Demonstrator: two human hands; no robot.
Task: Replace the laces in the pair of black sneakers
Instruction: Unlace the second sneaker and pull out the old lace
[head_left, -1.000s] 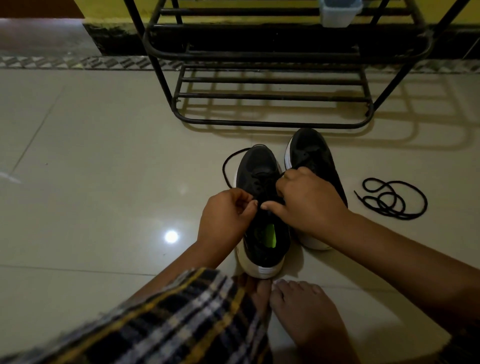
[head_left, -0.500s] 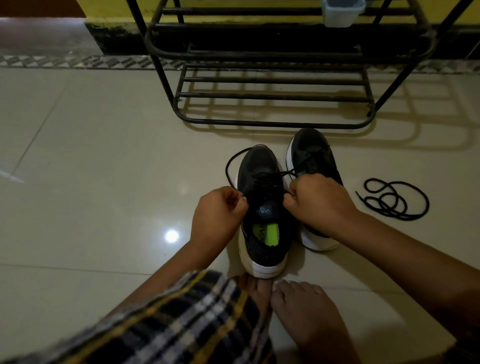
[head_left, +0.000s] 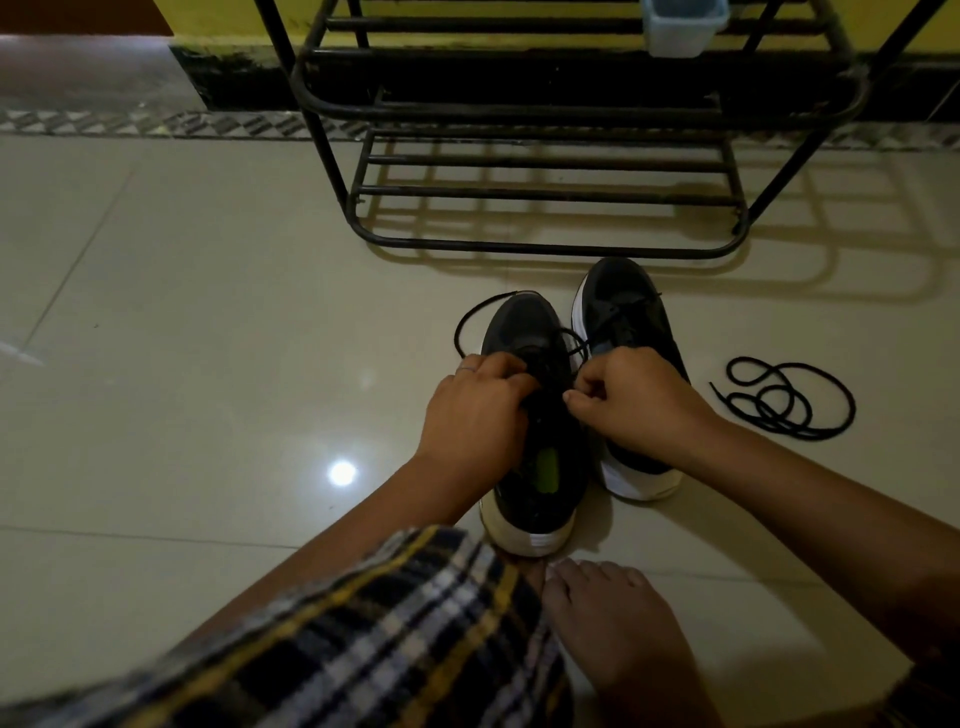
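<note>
Two black sneakers with white soles stand side by side on the tiled floor. The left sneaker (head_left: 522, 332) has a green tag inside and a black lace (head_left: 467, 325) that loops out past its left side. My left hand (head_left: 475, 410) pinches that lace over the shoe's left eyelets. My right hand (head_left: 631, 402) pinches the other end of the lace at the shoe's right side. The right sneaker (head_left: 626, 312) is partly hidden by my right hand. A loose black lace (head_left: 784, 397) lies coiled on the floor to the right.
A black metal shoe rack (head_left: 545, 192) stands just behind the sneakers, with a pale plastic container (head_left: 680, 26) on an upper shelf. My bare feet (head_left: 613, 623) rest right behind the left sneaker's heel. A plaid cloth (head_left: 363, 634) covers my knee at bottom left.
Both hands have shifted forward along the left sneaker and drawn closer together over its eyelets. The green tag inside the shoe shows more than one second ago.
</note>
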